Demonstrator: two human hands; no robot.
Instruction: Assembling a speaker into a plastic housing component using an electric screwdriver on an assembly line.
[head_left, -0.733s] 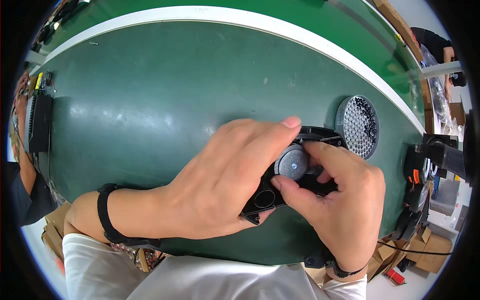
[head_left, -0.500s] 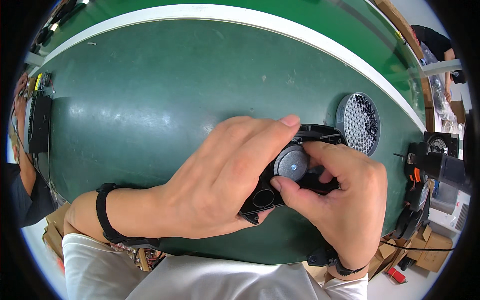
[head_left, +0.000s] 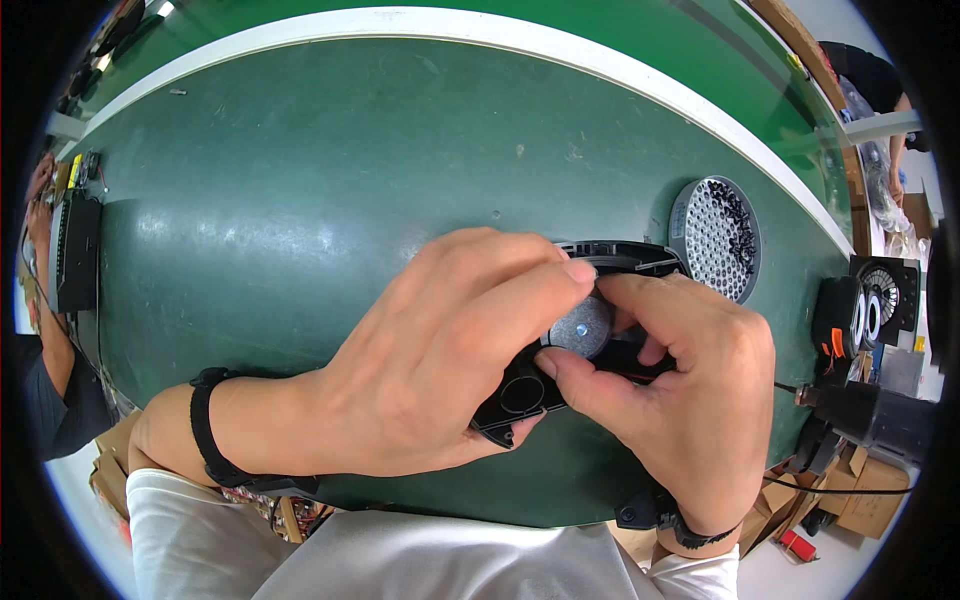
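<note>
Above the table's near right part I hold a black plastic housing (head_left: 521,395) with curved walls and a round ring at its lower end. A dark grey round part (head_left: 582,327), like the back of a small speaker, sits in its middle. My left hand (head_left: 440,345) is wrapped around the housing's left side, its thumb hidden in part. The thumb and fingers of my right hand (head_left: 690,375) pinch the round part from the right. My fingers cover much of both pieces.
On the green table (head_left: 300,180), a round grey tray (head_left: 684,235) of small black screws stands beyond my right hand. A power screwdriver (head_left: 870,415) and round black speakers (head_left: 885,295) are at the right. A black box (head_left: 78,250) and another person's arm (head_left: 52,340) are at the left.
My hands, with the housing and round part, have shifted slightly left. The power screwdriver at the right has swung toward me, uncovering more of the speakers behind it.
</note>
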